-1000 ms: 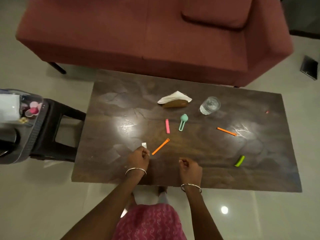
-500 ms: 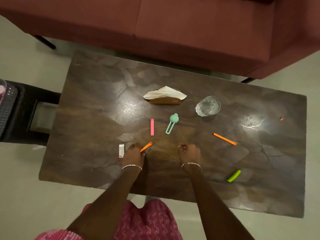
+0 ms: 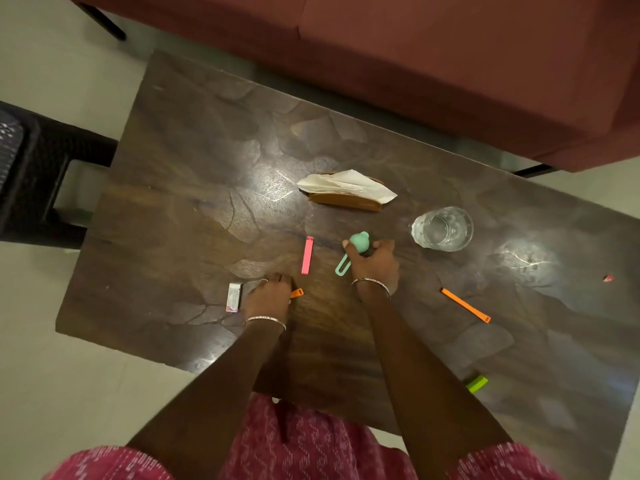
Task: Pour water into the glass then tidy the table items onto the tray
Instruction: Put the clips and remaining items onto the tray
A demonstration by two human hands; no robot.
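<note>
The dark wooden table (image 3: 194, 188) fills the middle of the frame. On it the tissue holder (image 3: 346, 195) stands just above centre, and the glass (image 3: 442, 229) of water is to its lower right.

My right hand (image 3: 375, 263), at centre, is curled round the mint clip (image 3: 358, 240). Its long axis runs diagonally, round eared head to the upper right, thin loop tail to the lower left. The head sits between my thumb and fingers; the loop sticks out left of my palm onto the table.

My left hand (image 3: 270, 294), lower left of centre, closes over the near orange clip (image 3: 297, 293), whose tip pokes out to the right. The pink clip (image 3: 307, 255) lies upright between my hands, and the white box (image 3: 234, 296) lies just left of my left hand.
</note>
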